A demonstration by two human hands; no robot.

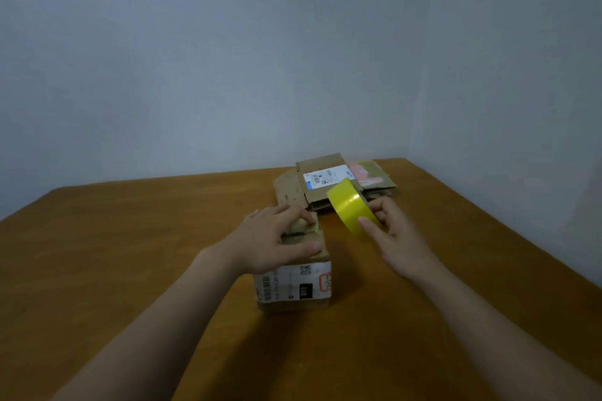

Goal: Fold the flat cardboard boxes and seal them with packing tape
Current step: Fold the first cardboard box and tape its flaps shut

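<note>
A small folded cardboard box (294, 290) with a white shipping label stands on the wooden table in front of me. My left hand (270, 238) presses down on its top flaps, fingers spread across the seam. To the right, my right hand (395, 233) grips a yellow roll of packing tape (351, 210), held tilted above the table just beside the box. Whether a strip of tape runs from the roll to the box is too faint to tell.
A pile of flat cardboard boxes (329, 185), one with a white label, lies at the table's far side by the wall. The table's right edge (488, 238) runs diagonally close to my right arm. A grey wall stands behind.
</note>
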